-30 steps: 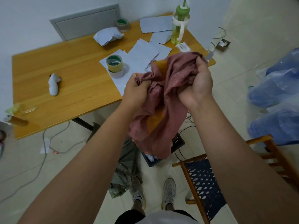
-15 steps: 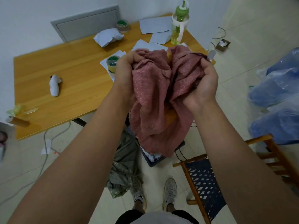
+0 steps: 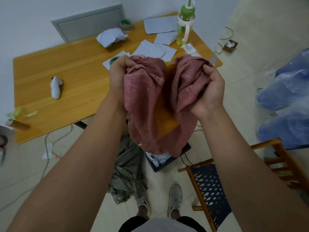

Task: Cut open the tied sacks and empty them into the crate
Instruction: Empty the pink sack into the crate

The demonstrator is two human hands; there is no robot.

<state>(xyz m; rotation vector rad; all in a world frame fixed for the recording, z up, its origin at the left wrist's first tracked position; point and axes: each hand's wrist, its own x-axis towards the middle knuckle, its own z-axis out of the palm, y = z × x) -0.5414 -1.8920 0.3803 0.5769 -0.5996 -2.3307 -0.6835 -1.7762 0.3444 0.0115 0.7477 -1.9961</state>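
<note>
Your left hand (image 3: 119, 76) and your right hand (image 3: 209, 88) are both raised in front of you, each with its fingers curled tight around a bunched edge of the dusty-pink speckled woven sack (image 3: 147, 104). The two gathered edges are held apart, so the sack's mouth gapes between your hands and its orange-yellow inside (image 3: 167, 114) shows. The body of the sack hangs down from your grip, and its lowest folds hang in front of the dark plastic crate (image 3: 167, 164) on the floor, which holds crumpled pale material; whether the cloth touches the crate you cannot tell from this view. The crate sits just ahead of your two pale sneakers (image 3: 174, 198), with a crumpled grey-green plastic bag (image 3: 127, 178) lying on the floor to its left and a wooden chair with a dark blue woven seat (image 3: 209, 185) to its right. Behind the sack stands the light wooden table (image 3: 75, 67), carrying loose white paper sheets (image 3: 155, 49), a clear green-capped water bottle (image 3: 184, 25), a roll of tape with a green core (image 3: 126, 25), a crumpled white bundle (image 3: 111, 36) and a small white object (image 3: 56, 87) near its left part. Large blue translucent plastic bags (image 3: 287, 101) are heaped on the floor at your far right.
</note>
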